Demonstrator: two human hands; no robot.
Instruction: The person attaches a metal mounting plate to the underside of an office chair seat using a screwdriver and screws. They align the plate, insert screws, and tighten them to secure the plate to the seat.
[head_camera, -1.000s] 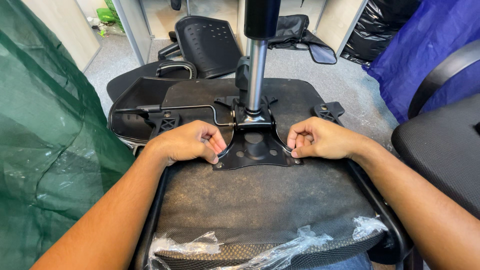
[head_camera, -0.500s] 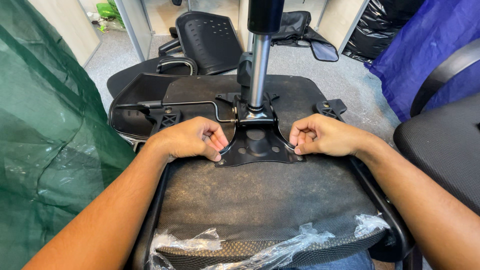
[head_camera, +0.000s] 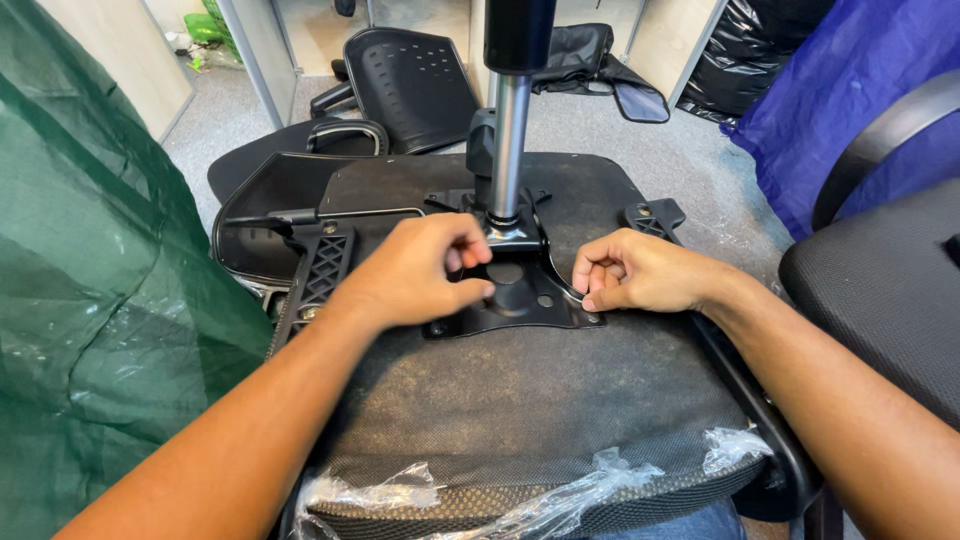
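My left hand (head_camera: 425, 272) is curled, fingertips pressed on the black plate (head_camera: 512, 300) at the seat (head_camera: 520, 400) centre, while my right hand (head_camera: 635, 272) pinches the plate's edge at 3 o'clock. The steel column (head_camera: 510, 140) rises at 12; green sheet (head_camera: 90, 300) crowds 9, another chair (head_camera: 890, 280) crowds 3.

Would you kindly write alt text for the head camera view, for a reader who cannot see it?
Two bare hands work on a black metal plate on the underside of an upturned office chair seat: the left hand pinches at the plate's left edge, the right hand at its right edge. A chrome column rises from the plate; a green cover lies to the left.
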